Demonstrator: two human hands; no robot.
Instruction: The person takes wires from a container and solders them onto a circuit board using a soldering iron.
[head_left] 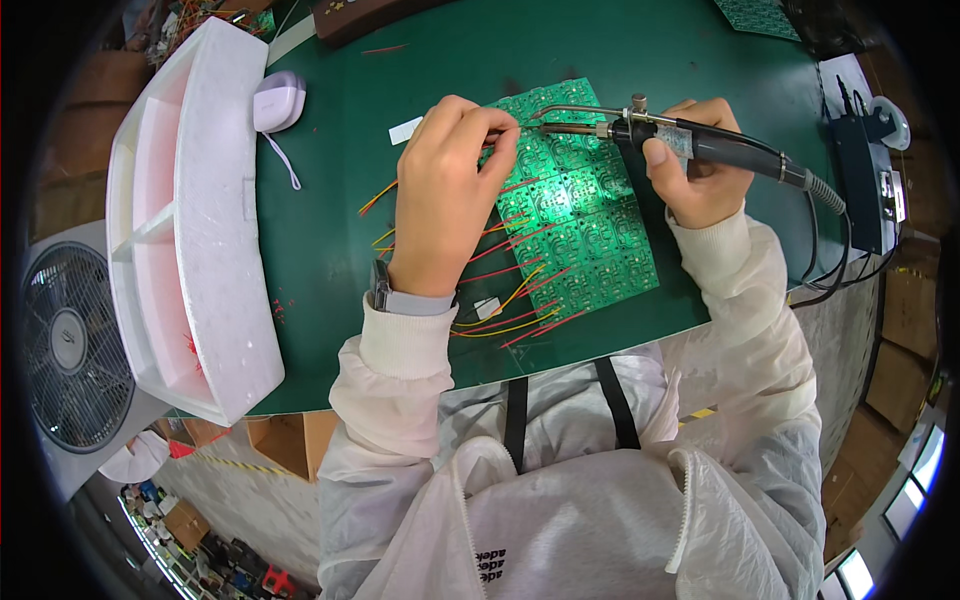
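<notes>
A green circuit board panel [605, 235] lies on the green work mat in front of me, with bright light on its middle. My right hand [700, 170] is wrapped round a black soldering iron [740, 152] with a thin metal feed tube along its top. The iron's tip points left, over the panel's upper part. Close to that tip, my left hand [445, 180] is closed in a pinch at the panel's upper left edge; whatever lies between its fingertips is too small to tell. Several red and yellow wires [500, 272] stick out leftward from the panel's left side.
A white foam box [225, 230] with compartments stands at the left, beside a lilac case [279, 101] with a strap. Behind it is a fan [68, 335]. The iron's cable [825, 190] runs right to a dark station box [865, 185]. Another green board [760, 15] lies far right.
</notes>
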